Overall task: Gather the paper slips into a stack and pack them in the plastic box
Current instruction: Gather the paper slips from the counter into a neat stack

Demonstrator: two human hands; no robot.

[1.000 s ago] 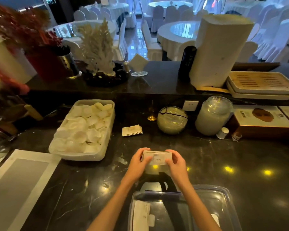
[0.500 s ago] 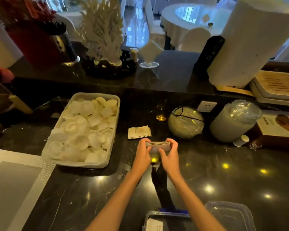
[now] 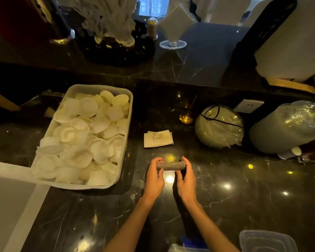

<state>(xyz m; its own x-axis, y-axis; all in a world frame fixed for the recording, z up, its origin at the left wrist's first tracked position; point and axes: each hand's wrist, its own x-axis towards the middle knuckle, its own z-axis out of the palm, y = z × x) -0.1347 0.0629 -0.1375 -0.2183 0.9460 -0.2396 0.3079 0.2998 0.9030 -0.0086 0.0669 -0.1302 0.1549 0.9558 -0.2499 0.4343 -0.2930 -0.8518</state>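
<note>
Both hands out over the dark marble counter (image 3: 244, 197), gripping one stack of paper slips (image 3: 171, 165) between them — left hand (image 3: 154, 179) clamped on the left end, right hand (image 3: 186, 179) on the right end, fingers curled over the far side. Stack held edge-on and level, just above the counter or resting on it; hard to tell which. Just beyond it, lying flat on the counter and apart from the hands, a second small pile of slips (image 3: 158, 138), slightly fanned, with faint print on the top one. Down at the near edge, mostly cut off, the plastic box (image 3: 178, 248), with its clear lid (image 3: 265, 241) beside it to the right — well apart from the held stack. To the left, a white tray (image 3: 124, 128) heaped with pale round shells or cups. Toward the back right, a glass globe (image 3: 219, 126) and a wrapped jar (image 3: 287, 126).
</note>
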